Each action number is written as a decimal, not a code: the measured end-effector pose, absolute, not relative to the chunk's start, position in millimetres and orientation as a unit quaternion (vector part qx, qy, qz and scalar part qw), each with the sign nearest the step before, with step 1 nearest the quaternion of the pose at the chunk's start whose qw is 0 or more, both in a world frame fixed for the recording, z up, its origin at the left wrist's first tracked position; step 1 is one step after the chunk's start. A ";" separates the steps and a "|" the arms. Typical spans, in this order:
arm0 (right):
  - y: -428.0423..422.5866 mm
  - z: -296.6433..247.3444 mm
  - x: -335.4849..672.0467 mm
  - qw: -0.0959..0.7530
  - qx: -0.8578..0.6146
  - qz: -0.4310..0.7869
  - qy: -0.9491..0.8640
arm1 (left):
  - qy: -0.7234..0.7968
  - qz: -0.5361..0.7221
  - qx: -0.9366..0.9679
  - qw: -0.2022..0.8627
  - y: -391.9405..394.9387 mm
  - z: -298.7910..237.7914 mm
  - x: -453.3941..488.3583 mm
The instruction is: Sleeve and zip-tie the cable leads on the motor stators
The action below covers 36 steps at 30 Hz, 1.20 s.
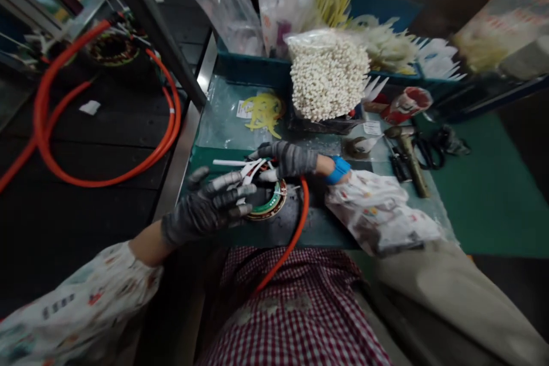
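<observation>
A round motor stator (274,206) with a green inner ring and copper windings lies on the bench in front of me. White-sleeved wires (252,171) rise from its far left side, and an orange cable (303,206) runs from its right side down to my lap. My left hand (206,203), in a grey glove, has its fingers spread at the stator's left edge, beside the sleeves. Gloved in grey too, my right hand (291,159) reaches over the far rim, its fingers and thumb bent around the wires. Its fingertips are partly hidden among them.
Behind the stator are yellow strips (263,111) and a bundle of thin white sleeves (330,77). A blue bin (253,68) holds bags and ties. To the right lie a hammer (412,163), scissors (429,148) and a red can (407,104). Another stator (114,48) with coiled orange cable (167,137) stands left.
</observation>
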State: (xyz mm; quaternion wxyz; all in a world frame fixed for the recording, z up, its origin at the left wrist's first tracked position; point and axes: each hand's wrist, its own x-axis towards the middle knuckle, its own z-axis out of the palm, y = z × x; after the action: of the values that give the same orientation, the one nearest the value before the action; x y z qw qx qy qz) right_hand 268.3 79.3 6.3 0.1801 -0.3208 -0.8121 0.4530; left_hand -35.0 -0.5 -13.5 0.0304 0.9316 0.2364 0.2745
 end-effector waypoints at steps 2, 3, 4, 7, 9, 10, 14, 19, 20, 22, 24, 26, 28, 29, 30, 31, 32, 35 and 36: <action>91.1 13.6 262.6 0.188 -0.311 0.428 -0.828 | 0.171 0.281 0.944 -0.016 3.1 -7.8 -21.4; 89.5 16.1 262.6 0.210 -0.325 0.396 -0.833 | 0.153 0.285 0.945 -0.040 3.3 -4.7 -14.9; 83.7 17.7 265.7 0.235 -0.349 0.352 -0.836 | 0.151 0.287 0.944 -0.061 2.7 -2.2 -9.3; 55.4 20.4 294.7 0.312 -0.447 0.183 -0.818 | 0.184 0.300 0.932 -0.088 -1.9 -1.0 1.8; 43.1 22.1 322.5 0.365 -0.513 0.051 -0.776 | 0.215 0.316 0.921 -0.077 -5.6 -5.2 6.8; 41.6 22.9 334.6 0.378 -0.543 -0.003 -0.750 | 0.228 0.323 0.916 -0.068 -7.4 -7.9 9.3; 59.1 23.5 350.7 0.385 -0.588 -0.110 -0.703 | 0.265 0.330 0.905 -0.044 -14.1 -16.4 19.1; 70.6 27.7 330.3 0.396 -0.595 -0.124 -0.688 | 0.293 0.350 0.889 -0.036 -18.7 -21.0 24.1; 65.5 32.3 327.7 0.410 -0.574 -0.109 -0.700 | 0.293 0.349 0.889 -0.032 -18.7 -21.8 24.1; 47.3 47.2 325.1 0.466 -0.519 -0.037 -0.716 | 0.287 0.348 0.892 -0.023 -18.1 -23.7 23.3; 20.8 67.7 324.0 0.551 -0.484 0.060 -0.678 | 0.281 0.349 0.894 -0.017 -17.4 -25.6 22.1; -9.3 87.5 322.4 0.630 -0.487 0.129 -0.590 | 0.284 0.341 0.896 -0.017 -17.0 -27.2 20.8; -37.2 98.7 319.1 0.629 -0.503 0.220 -0.550 | 0.291 0.324 0.900 -0.021 -17.2 -28.4 19.6; -48.7 99.4 316.5 0.593 -0.519 0.263 -0.557 | 0.294 0.314 0.902 -0.020 -17.5 -28.8 19.2; -58.1 97.0 313.3 0.548 -0.535 0.294 -0.572 | 0.299 0.303 0.905 -0.018 -17.7 -29.0 19.1; -65.6 91.8 309.7 0.510 -0.551 0.304 -0.586 | 0.303 0.294 0.906 -0.019 -18.1 -28.9 19.1; -71.3 84.8 306.0 0.496 -0.565 0.291 -0.591 | 0.307 0.291 0.906 -0.024 -18.4 -28.5 19.5; -83.5 62.6 296.6 0.534 -0.577 0.289 -0.546 | 0.302 0.308 0.901 -0.056 -19.6 -25.5 22.1; -87.6 57.5 295.0 0.533 -0.570 0.341 -0.524 | 0.297 0.317 0.898 -0.065 -19.9 -24.0 23.4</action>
State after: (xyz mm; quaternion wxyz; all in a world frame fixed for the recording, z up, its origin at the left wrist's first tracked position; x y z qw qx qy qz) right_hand 295.0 -87.6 57.5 0.5335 -0.5700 -0.5239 0.3406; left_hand 23.4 -19.9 -24.0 -0.0648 0.8985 0.2971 0.3166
